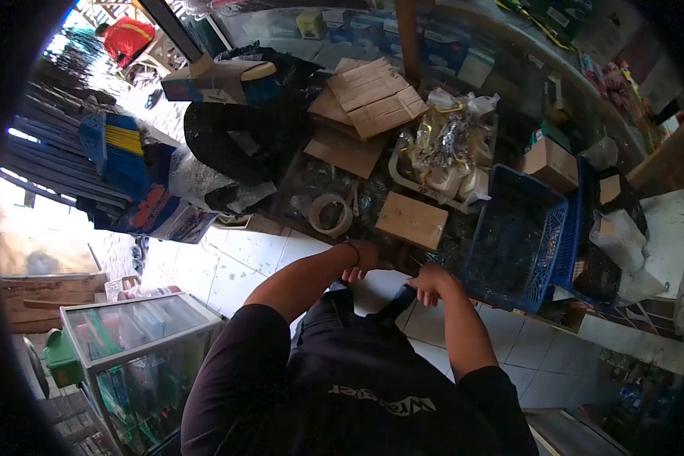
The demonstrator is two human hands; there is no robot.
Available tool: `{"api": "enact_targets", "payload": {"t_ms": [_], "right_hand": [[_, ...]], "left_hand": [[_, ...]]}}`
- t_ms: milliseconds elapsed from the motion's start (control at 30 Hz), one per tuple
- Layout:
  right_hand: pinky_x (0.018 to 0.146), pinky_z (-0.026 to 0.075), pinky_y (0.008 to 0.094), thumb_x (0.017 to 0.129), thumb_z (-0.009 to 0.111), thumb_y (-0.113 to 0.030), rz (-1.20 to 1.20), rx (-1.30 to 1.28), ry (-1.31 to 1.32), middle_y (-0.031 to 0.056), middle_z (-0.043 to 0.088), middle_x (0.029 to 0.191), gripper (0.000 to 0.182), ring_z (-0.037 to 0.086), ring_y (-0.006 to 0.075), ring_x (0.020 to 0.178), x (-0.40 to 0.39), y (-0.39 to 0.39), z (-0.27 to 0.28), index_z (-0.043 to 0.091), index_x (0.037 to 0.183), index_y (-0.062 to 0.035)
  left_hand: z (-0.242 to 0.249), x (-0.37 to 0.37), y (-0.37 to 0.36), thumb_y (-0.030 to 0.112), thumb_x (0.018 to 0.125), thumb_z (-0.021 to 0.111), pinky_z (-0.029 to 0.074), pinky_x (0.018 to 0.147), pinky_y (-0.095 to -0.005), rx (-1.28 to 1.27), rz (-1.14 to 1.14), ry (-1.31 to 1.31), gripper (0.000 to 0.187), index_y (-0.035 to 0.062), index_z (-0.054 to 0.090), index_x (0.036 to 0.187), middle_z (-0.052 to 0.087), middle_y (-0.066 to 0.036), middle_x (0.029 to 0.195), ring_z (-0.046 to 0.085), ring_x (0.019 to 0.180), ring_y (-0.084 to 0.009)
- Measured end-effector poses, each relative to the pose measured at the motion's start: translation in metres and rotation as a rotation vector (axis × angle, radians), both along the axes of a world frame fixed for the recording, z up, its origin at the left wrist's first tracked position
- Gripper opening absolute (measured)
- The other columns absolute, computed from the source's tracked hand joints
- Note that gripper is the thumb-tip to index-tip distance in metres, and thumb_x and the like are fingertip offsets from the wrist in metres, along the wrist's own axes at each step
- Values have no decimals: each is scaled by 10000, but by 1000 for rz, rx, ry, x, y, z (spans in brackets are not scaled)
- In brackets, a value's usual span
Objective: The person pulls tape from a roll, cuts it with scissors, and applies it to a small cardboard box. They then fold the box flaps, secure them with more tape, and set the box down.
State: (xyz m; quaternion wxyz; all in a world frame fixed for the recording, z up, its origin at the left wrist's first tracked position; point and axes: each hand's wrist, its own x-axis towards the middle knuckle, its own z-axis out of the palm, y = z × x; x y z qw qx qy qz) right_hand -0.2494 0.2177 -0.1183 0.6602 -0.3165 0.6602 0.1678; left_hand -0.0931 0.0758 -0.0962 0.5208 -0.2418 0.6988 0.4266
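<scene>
Both arms reach forward from my dark printed shirt (372,376). My left hand (362,258), with a dark band at its wrist, is curled closed at the counter's front edge, fingertips down at one end of dark cloth (337,295). To its right, my right hand (435,283) pinches the end of another strip of dark cloth (397,303) that runs back toward my waist. White floor tiles show between the two strips. Just beyond my hands lie a small brown cardboard box (412,220) and a roll of tape (330,214).
A blue plastic basket (475,262) stands right of the box. Behind it, a white tray (407,179) holds plastic-wrapped items. Flattened cardboard (376,95) is stacked farther back. A glass cabinet (140,300) stands at lower left. A person in red (128,39) is outside, far left.
</scene>
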Motion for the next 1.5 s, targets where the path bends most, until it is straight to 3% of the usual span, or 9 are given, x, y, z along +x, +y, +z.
{"api": "enact_targets", "payload": {"t_ms": [200, 433, 467, 633, 800, 1000, 1233, 1300, 1500], "right_hand": [[542, 473, 364, 866, 450, -468, 37, 94, 16, 138, 639, 629, 525, 632, 252, 546, -1, -11, 4, 655, 765, 5], [536, 466, 355, 847, 501, -478, -87, 84, 168, 95, 635, 596, 489, 636, 184, 583, 11, -5, 10, 655, 733, -29], [545, 470, 362, 842, 512, -470, -117, 13, 231, 100, 638, 608, 477, 635, 193, 584, 17, -5, 14, 654, 734, -28], [622, 484, 390, 811, 568, -424, 18, -518, 642, 143, 655, 724, 427, 636, 251, 646, 51, 36, -22, 646, 757, -8], [647, 478, 368, 788, 618, -291, -270, -839, 438, 143, 640, 773, 264, 620, 291, 728, 124, 12, 8, 643, 811, -29], [688, 479, 384, 790, 624, -199, -202, -1275, 425, 112, 613, 862, 191, 606, 291, 801, 177, -73, 48, 615, 905, -46], [747, 383, 442, 715, 667, -244, 429, -1413, 803, 107, 561, 902, 216, 491, 290, 956, 194, -137, 31, 637, 841, -71], [706, 397, 426, 719, 667, -230, 333, -1414, 742, 115, 579, 886, 218, 516, 296, 904, 191, -135, 33, 644, 857, -62], [656, 449, 333, 784, 650, -221, -326, -1066, 97, 129, 623, 793, 238, 584, 242, 692, 183, -129, 90, 637, 862, 3]], "left_hand": [[-84, -2, 0, 668, 839, 234, 552, 620, -400, -6, -34, 102, 865, -95, 641, 831, 643, -233, 783, 655, 684, -327], [22, 29, 2, 561, 876, 298, 505, 753, -413, -70, 34, 265, 678, -10, 664, 859, 652, -192, 876, 645, 816, -306], [-10, 42, 18, 506, 872, 359, 491, 776, -410, -439, -52, 647, 557, 42, 662, 825, 632, -193, 977, 620, 904, -303], [-59, 109, 27, 495, 831, 440, 468, 790, -445, -108, -60, 813, 497, 43, 624, 922, 621, -184, 976, 599, 903, -341], [-196, 184, 13, 403, 804, 521, 486, 761, -435, -420, -76, 792, 379, 59, 662, 881, 642, -172, 904, 619, 855, -331], [-252, 319, -22, 173, 770, 491, 503, 750, -413, -509, 129, 532, 221, 35, 657, 819, 644, -192, 868, 622, 860, -343], [-167, 329, -2, 358, 824, 522, 477, 761, -450, -528, 974, 358, 381, -5, 626, 875, 615, -244, 879, 589, 859, -401], [-162, 308, -1, 297, 833, 526, 483, 728, -416, -599, 799, 550, 308, 5, 622, 855, 626, -207, 852, 606, 830, -369], [25, 222, -24, 218, 789, 640, 471, 706, -348, -525, 1436, 1098, 227, 31, 596, 910, 603, -128, 912, 586, 857, -277]]}}
